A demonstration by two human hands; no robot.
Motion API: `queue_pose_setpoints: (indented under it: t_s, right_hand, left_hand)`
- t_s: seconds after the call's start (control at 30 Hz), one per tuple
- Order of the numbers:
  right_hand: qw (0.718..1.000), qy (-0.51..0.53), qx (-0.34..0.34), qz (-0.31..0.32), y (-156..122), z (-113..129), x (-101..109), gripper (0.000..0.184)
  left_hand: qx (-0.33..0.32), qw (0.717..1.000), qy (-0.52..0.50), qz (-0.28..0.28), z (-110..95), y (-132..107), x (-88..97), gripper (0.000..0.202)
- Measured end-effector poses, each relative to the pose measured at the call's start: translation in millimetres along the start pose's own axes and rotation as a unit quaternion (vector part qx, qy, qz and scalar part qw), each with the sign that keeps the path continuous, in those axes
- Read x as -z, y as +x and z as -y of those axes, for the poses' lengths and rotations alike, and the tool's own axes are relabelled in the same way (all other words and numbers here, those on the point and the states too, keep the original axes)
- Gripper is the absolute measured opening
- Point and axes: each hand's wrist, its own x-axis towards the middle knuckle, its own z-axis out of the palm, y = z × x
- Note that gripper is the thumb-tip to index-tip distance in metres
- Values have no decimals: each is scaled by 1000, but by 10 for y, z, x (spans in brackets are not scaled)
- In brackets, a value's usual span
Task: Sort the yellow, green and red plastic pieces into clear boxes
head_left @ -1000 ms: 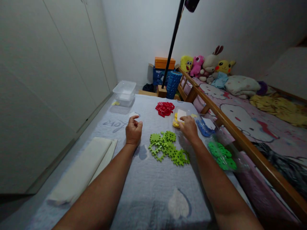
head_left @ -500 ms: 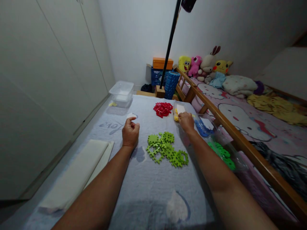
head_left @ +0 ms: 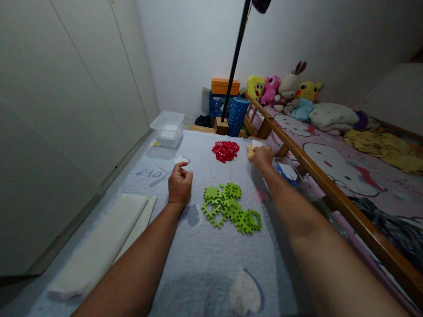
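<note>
My left hand (head_left: pixel 179 185) rests on the grey-blue blanket (head_left: pixel 205 264) in a loose fist, with nothing in it, just left of a heap of light green interlocking pieces (head_left: pixel 231 208). My right hand (head_left: pixel 262 157) reaches far forward and closes on a clear bag of yellow pieces (head_left: pixel 251 149), to the right of a pile of red pieces (head_left: pixel 226 150). A clear bag with blue pieces (head_left: pixel 287 171) lies beside my right forearm.
A clear plastic tub (head_left: pixel 167 127) stands at the far left corner of the blanket. A folded white cloth (head_left: pixel 105 240) lies at the near left. A wooden bed rail (head_left: pixel 330 193) runs along the right. A black pole (head_left: pixel 235 61) on a wooden block, boxes and plush toys (head_left: pixel 280 90) stand at the back.
My right hand has moved forward and to the right with the bag of yellow pieces. The left hand has stayed in place. The view has shifted a little.
</note>
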Motion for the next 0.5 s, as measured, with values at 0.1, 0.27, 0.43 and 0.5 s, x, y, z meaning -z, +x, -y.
queue_pose_setpoints:
  t_s: [0.1,0.27,0.43,0.5]
  right_hand:
    - [999,19,44,-3,25,48,-7,41]
    - [997,17,74,31,94,-9,-79,39]
    - [996,6,70,53,203,-158,-95,42]
    - [996,2,64,61,249,-211,-84,43]
  left_hand:
    - [-1,1000,2,2,7,2,-3,31]
    - [0,1000,3,4,41,12,-7,33]
    - [-1,1000,1,6,51,9,-3,33]
    - [2,1000,4,8,47,9,-2,33]
